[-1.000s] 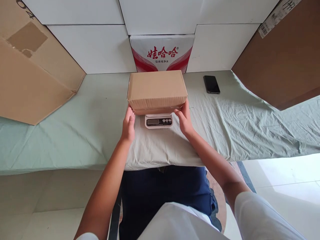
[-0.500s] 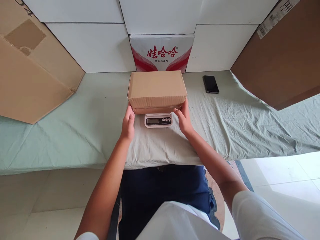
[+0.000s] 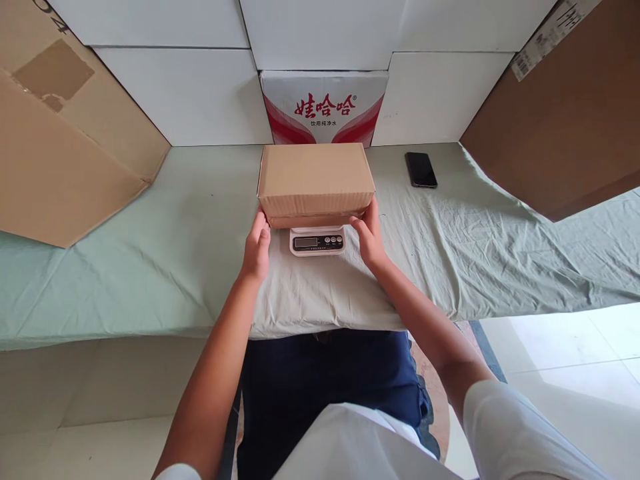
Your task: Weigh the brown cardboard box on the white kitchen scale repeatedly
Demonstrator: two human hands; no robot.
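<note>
Since half a second ago almost nothing has shifted, so read this as a settled hold: your view has dipped a touch and the scene sits slightly lower in the frame, while the carton and your hands keep their places. Across the middle of the frame runs the pale green sheet [image 3: 150, 227] over the table, with a large brown cardboard panel [image 3: 60, 147] leaning at upper left and another [image 3: 565, 113] at upper right. At top centre stands a white case with red lettering [image 3: 324, 107]. Just below it, at centre, the closed cardboard box [image 3: 316, 181] rests on the small white scale [image 3: 317, 241], whose display peeks out beneath its near edge. Your left hand [image 3: 257, 248] and right hand [image 3: 369, 239] are spread flat against the box's 2 lower near corners, steadying rather than lifting. A black phone [image 3: 421, 169] lies apart, right of centre.
</note>
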